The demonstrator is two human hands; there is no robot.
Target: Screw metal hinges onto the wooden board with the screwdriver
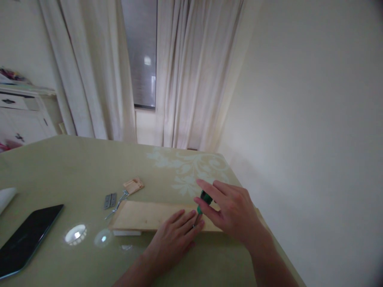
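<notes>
A long pale wooden board (134, 215) lies across the table in front of me. My left hand (175, 235) rests flat on it, fingers stretched out, with fingertips around a small screw (194, 226). Whether those fingertips touch the screw, I cannot tell. My right hand (231, 207) grips a screwdriver (205, 197) by its black and green handle, between thumb and fingers. The shaft slants down to the screw between my left fingers. Part of the handle is hidden by my right hand.
Left of the board lie a grey metal hinge (110, 201), several long screws (121, 199) and a small wooden piece (133, 185). A white block (127, 232) shows under the board's left end. A dark tablet (28, 235) lies further left. The table (74, 171) ends near the wall (314, 139) at right.
</notes>
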